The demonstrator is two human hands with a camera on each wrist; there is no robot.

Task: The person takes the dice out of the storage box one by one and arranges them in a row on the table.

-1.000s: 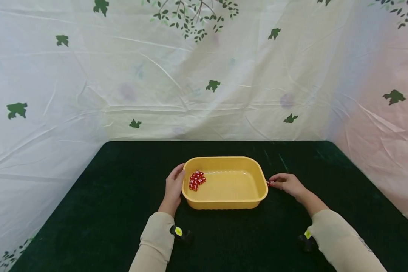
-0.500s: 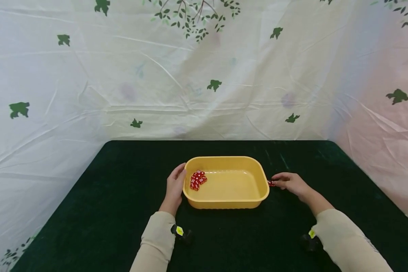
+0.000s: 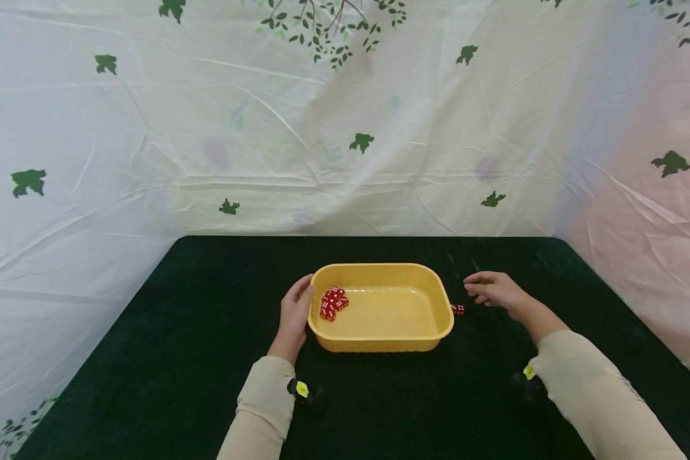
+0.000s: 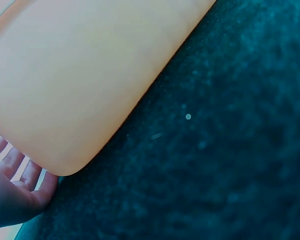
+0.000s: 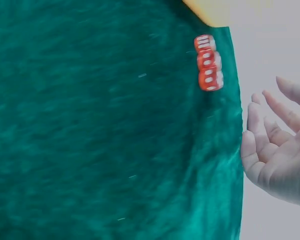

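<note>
A yellow plastic tub (image 3: 379, 345) stands on the dark green cloth, with several red dice (image 3: 333, 303) clustered at its left end. My left hand (image 3: 293, 313) rests against the tub's left outer wall; in the left wrist view its fingers (image 4: 30, 175) lie along that end. Outside the tub's right end sits a short row of red dice with white pips (image 3: 458, 310); the right wrist view shows three dice (image 5: 208, 62) touching in line. Beyond them to the right, my right hand (image 3: 497, 291) is raised apart from the dice, its fingers loosely bent and holding nothing.
A dark green cloth (image 3: 178, 358) covers the table. Behind and at both sides hangs a pale curtain (image 3: 287, 147) printed with green leaves. A small black camera (image 3: 316, 399) is strapped at the left wrist.
My right hand has let go of the dice beside the tub and moved up and to the right. The row of dice stays by the tub's end. The left hand keeps its place.
</note>
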